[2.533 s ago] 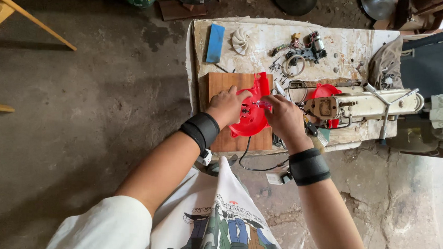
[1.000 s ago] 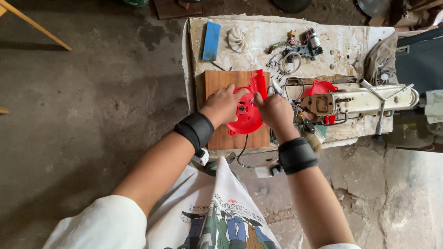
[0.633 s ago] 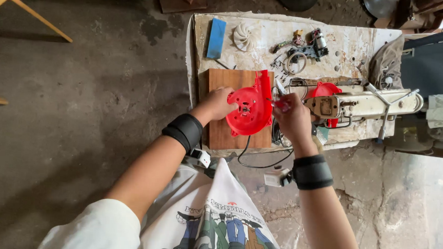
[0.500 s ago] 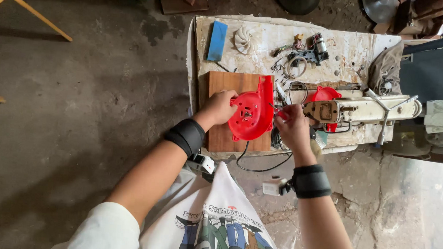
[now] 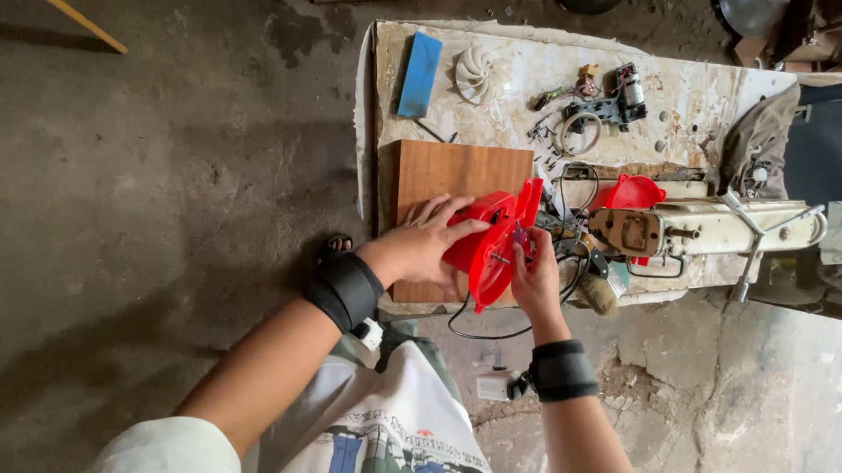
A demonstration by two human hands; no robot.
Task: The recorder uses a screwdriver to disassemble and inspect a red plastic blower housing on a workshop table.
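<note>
Gripping a round red plastic housing (image 5: 485,249), left hand (image 5: 425,246) fingers wrapped, right hand (image 5: 536,275) pinching its rim, over a smooth wooden board (image 5: 443,171)

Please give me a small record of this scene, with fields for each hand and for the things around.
left hand: grips the red plastic housing, tilted on edge
right hand: fingers at the housing's open face
under it: wooden board
behind the board: blue block, white fan wheel
right of the hands: cream machine body
support: worn white slab

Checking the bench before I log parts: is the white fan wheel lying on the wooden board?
No, the white fan wheel lies on the pale bench top, beyond the wooden board.
</note>
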